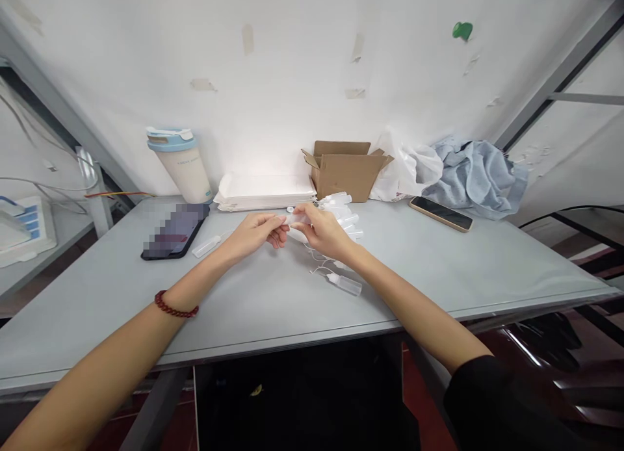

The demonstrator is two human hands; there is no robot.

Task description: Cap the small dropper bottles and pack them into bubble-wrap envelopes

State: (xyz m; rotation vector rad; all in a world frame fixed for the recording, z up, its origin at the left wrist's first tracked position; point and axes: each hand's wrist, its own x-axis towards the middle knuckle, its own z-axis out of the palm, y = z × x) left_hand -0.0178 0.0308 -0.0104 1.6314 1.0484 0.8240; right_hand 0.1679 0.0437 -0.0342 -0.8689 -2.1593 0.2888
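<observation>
At the middle of the table, my left hand (260,233) and my right hand (322,230) meet fingertip to fingertip. Both are closed in a pinch on a small translucent plastic bottle (287,220), mostly hidden by the fingers. A small round white cap (290,209) shows just beyond the fingertips. Several similar bottles (348,217) lie in a pile behind and right of my right hand. Nearer me, one dropper bottle (345,284) lies on its side with a thin white strap. Another bottle (206,246) lies left of my left hand.
A dark phone (178,230) and a tumbler (182,168) stand at the left of the table (263,308). White flat trays (266,191), an open cardboard box (345,175), a plastic bag (404,165), blue cloth (480,178) and another phone (441,214) line the back.
</observation>
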